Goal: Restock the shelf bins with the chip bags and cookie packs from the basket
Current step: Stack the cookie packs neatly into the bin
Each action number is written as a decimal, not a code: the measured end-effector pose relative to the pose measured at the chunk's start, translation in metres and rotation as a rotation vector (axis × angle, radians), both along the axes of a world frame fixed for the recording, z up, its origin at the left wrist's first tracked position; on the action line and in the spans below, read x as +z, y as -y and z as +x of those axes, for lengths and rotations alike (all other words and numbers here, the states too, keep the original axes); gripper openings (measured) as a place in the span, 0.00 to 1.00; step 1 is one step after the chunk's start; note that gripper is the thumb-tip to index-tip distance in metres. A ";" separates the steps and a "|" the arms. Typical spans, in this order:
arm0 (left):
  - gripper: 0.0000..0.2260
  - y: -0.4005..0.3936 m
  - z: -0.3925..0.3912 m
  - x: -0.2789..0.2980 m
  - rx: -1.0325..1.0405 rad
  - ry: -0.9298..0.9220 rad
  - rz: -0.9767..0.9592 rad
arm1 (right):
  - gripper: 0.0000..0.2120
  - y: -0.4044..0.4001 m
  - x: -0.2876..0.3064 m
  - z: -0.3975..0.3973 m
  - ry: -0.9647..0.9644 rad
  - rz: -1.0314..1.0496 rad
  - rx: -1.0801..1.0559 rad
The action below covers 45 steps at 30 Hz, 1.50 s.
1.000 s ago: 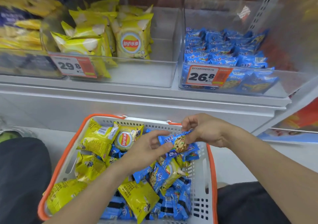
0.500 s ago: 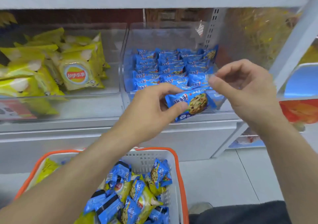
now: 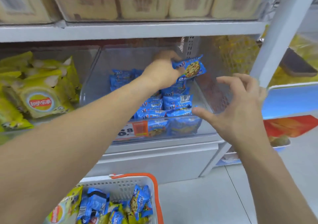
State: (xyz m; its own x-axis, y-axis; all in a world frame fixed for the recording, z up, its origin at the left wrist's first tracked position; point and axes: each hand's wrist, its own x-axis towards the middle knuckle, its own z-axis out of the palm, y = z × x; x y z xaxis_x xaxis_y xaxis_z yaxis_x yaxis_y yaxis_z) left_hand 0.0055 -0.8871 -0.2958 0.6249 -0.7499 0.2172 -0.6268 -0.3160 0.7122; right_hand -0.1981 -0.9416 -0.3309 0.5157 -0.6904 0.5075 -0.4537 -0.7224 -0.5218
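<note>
Left hand [image 3: 163, 72] grips cookie pack [image 3: 190, 67] over clear bin [image 3: 91, 79] — right hand [image 3: 240, 110] empty.

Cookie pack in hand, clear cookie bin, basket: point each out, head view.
cookie pack [image 3: 191, 68]: head view, on the cookie picture on its wrapper, held by the left hand [image 3: 163, 72].
clear cookie bin [image 3: 206, 129]: head view, on its front wall, right of the price tag.
basket [image 3: 157, 189]: head view, on its orange right rim.

Left hand [image 3: 163, 72] grips blue cookie pack [image 3: 189, 67] mid-frame, above clear bin [image 3: 203, 89] of matching packs. Right hand [image 3: 240, 108] empty, fingers spread, right of center. Basket [image 3: 120, 184] at bottom.
</note>
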 end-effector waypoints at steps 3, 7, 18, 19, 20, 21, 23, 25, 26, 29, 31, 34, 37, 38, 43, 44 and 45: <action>0.13 0.035 0.010 -0.013 0.043 0.036 0.029 | 0.46 0.007 0.001 -0.003 0.028 0.111 0.028; 0.15 0.062 0.016 -0.026 0.029 0.120 0.008 | 0.50 0.013 -0.002 -0.006 0.039 0.135 0.101; 0.15 0.093 0.039 -0.043 0.029 0.213 0.092 | 0.50 0.016 -0.007 -0.003 0.103 0.182 0.129; 0.15 0.093 0.040 -0.044 0.035 0.218 0.099 | 0.50 0.016 -0.007 -0.003 0.103 0.183 0.129; 0.17 0.092 0.041 -0.046 0.039 0.227 0.106 | 0.50 0.016 -0.007 -0.003 0.105 0.186 0.128; 0.17 0.092 0.041 -0.048 0.040 0.241 0.114 | 0.50 0.016 -0.007 -0.003 0.106 0.191 0.126; 0.17 0.093 0.041 -0.052 0.044 0.277 0.131 | 0.50 0.016 -0.006 -0.003 0.107 0.205 0.125; 0.18 0.095 0.041 -0.054 0.052 0.306 0.122 | 0.49 0.016 -0.006 -0.003 0.106 0.216 0.119; 0.19 0.095 0.041 -0.055 0.063 0.318 0.109 | 0.48 0.016 -0.005 -0.003 0.104 0.221 0.117; 0.14 0.096 0.044 -0.058 0.080 0.344 0.076 | 0.48 0.015 -0.004 -0.003 0.091 0.237 0.113; 0.11 0.096 0.045 -0.059 0.053 0.368 0.121 | 0.48 0.015 -0.004 -0.002 0.091 0.235 0.111; 0.12 0.096 0.047 -0.057 0.019 0.376 0.176 | 0.48 0.015 -0.003 -0.002 0.109 0.232 0.116; 0.12 0.095 0.048 -0.053 -0.008 0.381 0.216 | 0.47 0.016 -0.004 -0.002 0.108 0.217 0.124; 0.12 0.093 0.046 -0.050 -0.019 0.376 0.224 | 0.47 0.016 -0.004 -0.002 0.101 0.213 0.121; 0.09 0.058 0.034 -0.032 -0.071 0.375 0.211 | 0.46 0.013 -0.004 -0.002 0.125 0.211 0.123; 0.08 0.048 0.030 -0.027 -0.083 0.372 0.220 | 0.46 0.011 -0.003 -0.003 0.126 0.218 0.121; 0.08 0.037 0.024 -0.023 -0.088 0.365 0.231 | 0.45 0.010 -0.003 -0.003 0.125 0.220 0.124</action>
State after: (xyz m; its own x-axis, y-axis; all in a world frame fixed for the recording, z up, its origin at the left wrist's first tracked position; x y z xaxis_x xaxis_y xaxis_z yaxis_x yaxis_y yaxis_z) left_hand 0.0299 -0.9236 -0.3189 0.4703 -0.8514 0.2321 -0.8557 -0.3757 0.3557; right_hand -0.2013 -0.9517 -0.3343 0.5460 -0.7263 0.4175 -0.2906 -0.6316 -0.7188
